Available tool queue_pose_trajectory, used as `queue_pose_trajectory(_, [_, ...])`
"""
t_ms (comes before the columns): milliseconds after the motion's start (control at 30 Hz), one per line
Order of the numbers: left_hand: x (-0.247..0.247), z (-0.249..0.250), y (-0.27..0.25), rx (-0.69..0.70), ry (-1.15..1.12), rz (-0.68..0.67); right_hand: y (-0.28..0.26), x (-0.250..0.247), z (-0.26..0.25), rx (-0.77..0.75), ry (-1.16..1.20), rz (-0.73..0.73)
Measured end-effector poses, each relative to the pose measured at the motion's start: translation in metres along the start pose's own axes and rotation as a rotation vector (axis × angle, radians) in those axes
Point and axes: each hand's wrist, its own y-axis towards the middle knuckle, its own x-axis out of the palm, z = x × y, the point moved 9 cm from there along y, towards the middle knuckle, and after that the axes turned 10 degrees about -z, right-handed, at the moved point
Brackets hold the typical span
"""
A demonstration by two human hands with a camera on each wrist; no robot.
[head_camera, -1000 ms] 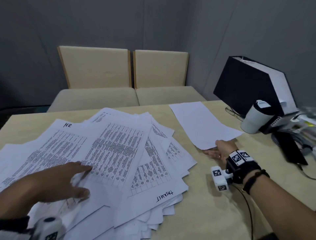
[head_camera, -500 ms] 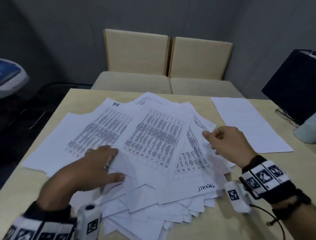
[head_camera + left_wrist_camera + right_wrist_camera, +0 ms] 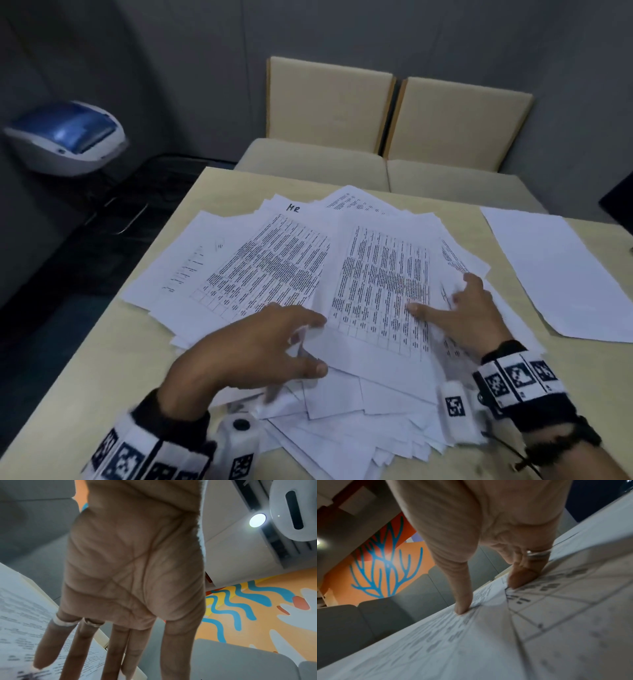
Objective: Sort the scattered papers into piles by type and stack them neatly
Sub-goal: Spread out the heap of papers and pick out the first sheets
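Observation:
A loose heap of printed papers covers the middle of the table, with one table-printed sheet on top. A single blank sheet lies apart at the right. My left hand hovers over the heap's near side with its fingers spread, the index tip at the top sheet's left edge. The left wrist view shows this hand flat, fingers straight, above the papers. My right hand pinches the top sheet's right edge. Its thumb presses on the sheet, which buckles towards the bent fingers.
The beige table has bare wood to the left and near right of the heap. Two beige chairs stand behind it. A white and blue printer sits beyond the left edge. A dark object shows at the far right.
My right hand left the blank sheet, came left to the heap and set its thumb on the top sheet. My left hand slid right to that sheet's left edge. The view turned left.

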Motion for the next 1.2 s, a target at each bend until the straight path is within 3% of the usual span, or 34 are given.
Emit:
queue_pose_trajectory(233, [-0.02,0.013,-0.004,0.128,-0.213,0.218,-0.002,-0.005,0.017,-0.001,0.414,-0.032])
queue_pose_trajectory(300, [-0.02,0.021,-0.006,0.192,-0.302,0.224,-0.012,-0.006,0.014,-0.034,0.495,-0.04])
queue_pose_trajectory(433, [-0.014,0.039,-0.01,0.282,-0.379,0.176,-0.03,0.008,0.018,-0.073,0.704,-0.197])
queue_pose_trajectory(533, [-0.019,0.024,-0.013,0.203,-0.182,0.129,-0.043,0.013,0.025,-0.011,1.004,-0.298])
queue_pose_trajectory(633, [-0.044,-0.017,-0.022,-0.046,0.062,0.188,-0.045,0.006,0.041,0.066,1.216,-0.357])
queue_pose_trajectory(700, [-0.068,-0.048,-0.018,-0.253,0.192,0.221,-0.053,0.011,0.046,0.137,1.198,-0.433])
queue_pose_trajectory(733, [-0.079,-0.064,-0.011,-0.353,0.239,0.223,-0.042,0.008,0.054,0.024,1.192,-0.446])
queue_pose_trajectory(767, [-0.088,-0.078,-0.002,-0.439,0.267,0.22,-0.042,0.001,0.055,-0.041,1.147,-0.382])
queue_pose_trajectory(833, [-0.101,-0.1,0.015,-0.545,0.287,0.216,-0.044,0.001,0.062,0.06,1.175,-0.289])
queue_pose_trajectory(867, [-0.103,-0.105,0.02,-0.578,0.289,0.205,-0.043,-0.009,0.063,0.008,0.997,-0.143])
queue_pose_trajectory(900, [-0.105,-0.109,0.024,-0.598,0.291,0.198,-0.047,-0.018,0.06,-0.024,0.852,-0.026])
queue_pose_trajectory(967, [-0.11,-0.109,0.026,-0.623,0.29,0.213,-0.048,-0.02,0.053,-0.08,0.668,0.008])
queue_pose_trajectory(1067, [-0.115,-0.102,0.022,-0.593,0.202,0.268,-0.047,-0.015,0.054,-0.062,0.608,-0.032])
queue_pose_trajectory(1200, [-0.123,-0.094,0.014,-0.444,0.006,0.497,-0.047,-0.005,0.053,-0.035,0.628,-0.141])
